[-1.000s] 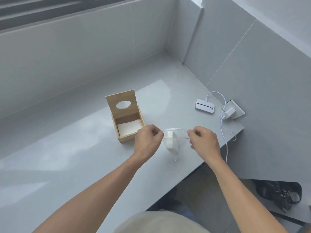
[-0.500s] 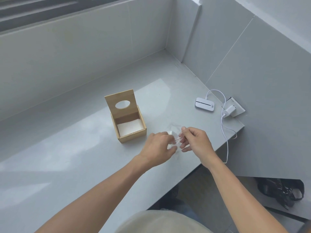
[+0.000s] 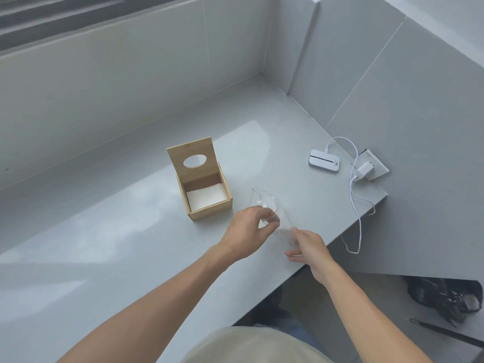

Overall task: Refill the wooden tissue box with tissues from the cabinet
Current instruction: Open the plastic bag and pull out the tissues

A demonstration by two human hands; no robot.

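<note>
The wooden tissue box point(image 3: 212, 209) stands on the grey counter point(image 3: 104, 244) with its lid point(image 3: 193, 153) hinged upright, oval hole facing me. A flat stack of white tissues point(image 3: 205, 196) lies inside it. Just right of the box, my left hand point(image 3: 248, 231) grips a crumpled clear plastic wrapper point(image 3: 262, 200) that sticks up above the fingers. My right hand point(image 3: 310, 247) is near the counter's front edge, its fingertips on the wrapper's lower end, blurred.
A small white device point(image 3: 324, 161) lies at the right, wired by a white cable point(image 3: 357, 213) to a charger point(image 3: 364, 171) in a wall socket. Tiled walls close the back and right. A black bag point(image 3: 445, 294) lies on the floor below.
The wrapper, stretched between both hands a second ago, is now bunched in my left hand. My right hand has drawn back toward the counter edge.
</note>
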